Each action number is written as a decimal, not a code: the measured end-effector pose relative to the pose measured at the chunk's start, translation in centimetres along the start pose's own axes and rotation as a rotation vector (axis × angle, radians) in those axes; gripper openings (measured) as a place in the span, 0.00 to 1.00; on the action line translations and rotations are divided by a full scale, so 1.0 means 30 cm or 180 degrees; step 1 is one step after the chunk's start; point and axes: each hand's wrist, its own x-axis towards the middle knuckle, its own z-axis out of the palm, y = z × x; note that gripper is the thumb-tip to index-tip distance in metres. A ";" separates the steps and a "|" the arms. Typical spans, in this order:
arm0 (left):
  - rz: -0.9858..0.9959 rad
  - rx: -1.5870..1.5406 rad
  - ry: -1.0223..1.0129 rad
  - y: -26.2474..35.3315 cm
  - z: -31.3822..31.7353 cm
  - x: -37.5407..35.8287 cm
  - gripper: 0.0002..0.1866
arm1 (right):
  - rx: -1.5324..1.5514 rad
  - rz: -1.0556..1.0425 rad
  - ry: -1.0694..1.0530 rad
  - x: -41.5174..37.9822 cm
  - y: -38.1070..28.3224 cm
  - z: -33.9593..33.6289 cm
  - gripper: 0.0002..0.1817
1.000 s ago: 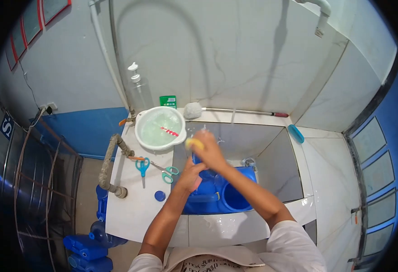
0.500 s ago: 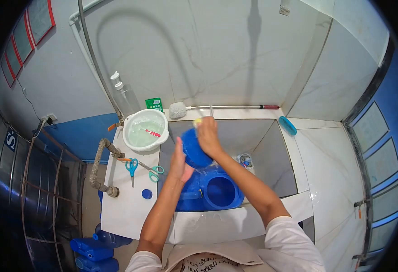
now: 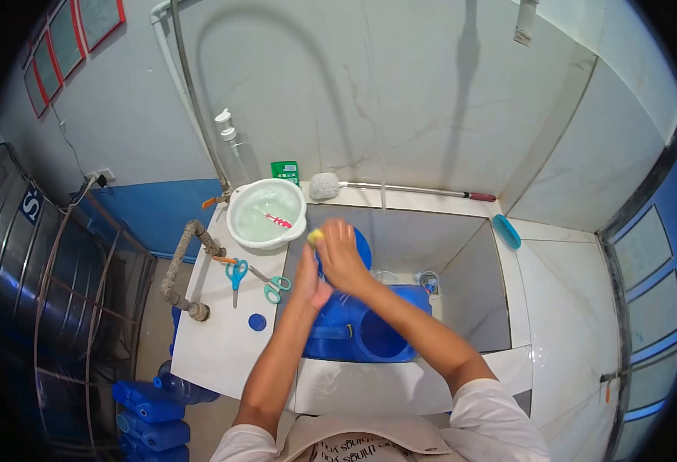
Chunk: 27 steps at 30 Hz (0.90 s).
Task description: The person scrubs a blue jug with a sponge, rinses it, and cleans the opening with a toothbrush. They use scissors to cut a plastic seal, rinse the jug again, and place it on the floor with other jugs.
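Over the basin [image 3: 473,304], my left hand [image 3: 308,283] supports the left side of a round blue lid [image 3: 363,248]. My right hand [image 3: 340,258] lies across the lid's face, its fingers closed on a small yellow sponge [image 3: 315,237] near the lid's left edge. Both hands hide much of the lid. Below them a large blue container [image 3: 423,296] lies in the basin, with its round opening facing up and a handle at its left.
On the left counter are a white bowl [image 3: 298,229] of liquid with a red-and-white brush, two scissors [image 3: 236,273] and a small blue cap [image 3: 257,322]. A long-handled brush [image 3: 325,185] lies along the back ledge. A teal brush [image 3: 506,231] rests at the right.
The lid has turned and sits more behind my right hand. My right hand has moved lower and left with the sponge. The whole view has shifted slightly.
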 end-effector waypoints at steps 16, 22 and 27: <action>-0.0362 -0.0331 -0.0494 -0.053 -0.079 0.247 0.22 | 0.1697 0.3348 -0.1294 0.357 0.351 -0.218 0.09; -0.0981 0.0823 -0.0761 -0.161 0.008 0.570 0.13 | 0.1620 0.3326 -0.1550 0.375 0.394 -0.279 0.08; -0.1181 0.1777 -0.0396 -0.117 0.123 0.555 0.09 | 0.0000 0.1088 -0.2482 0.379 0.521 -0.241 0.07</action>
